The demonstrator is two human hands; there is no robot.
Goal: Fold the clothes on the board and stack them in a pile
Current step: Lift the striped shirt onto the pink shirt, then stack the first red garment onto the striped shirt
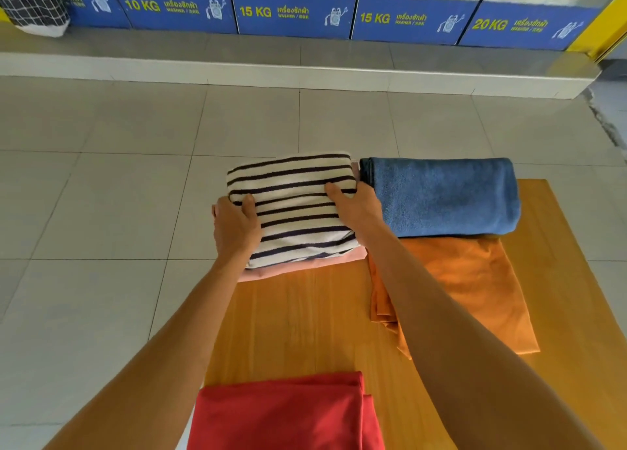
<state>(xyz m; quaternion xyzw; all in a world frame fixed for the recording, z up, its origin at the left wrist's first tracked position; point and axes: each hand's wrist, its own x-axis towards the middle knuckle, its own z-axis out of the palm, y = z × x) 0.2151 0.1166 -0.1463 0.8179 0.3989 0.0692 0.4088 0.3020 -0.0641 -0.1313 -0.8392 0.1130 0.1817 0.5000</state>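
Both hands are gripping the folded striped garment (293, 208) at frame centre: the left hand (235, 227) is grasping its left edge, the right hand (356, 205) its right edge. White with dark stripes, it is lying on a pink folded piece (305, 266) on the wooden board (305, 320). Beside it are sitting a blue folded cloth (444, 196), an orange garment (468, 286) and, at the bottom, a red one (288, 415).

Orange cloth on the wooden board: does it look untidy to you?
Yes. The orange cloth lies loosely spread and skewed, its left edge crumpled, with the folded blue towel resting on its far end. The other pieces look neatly folded.
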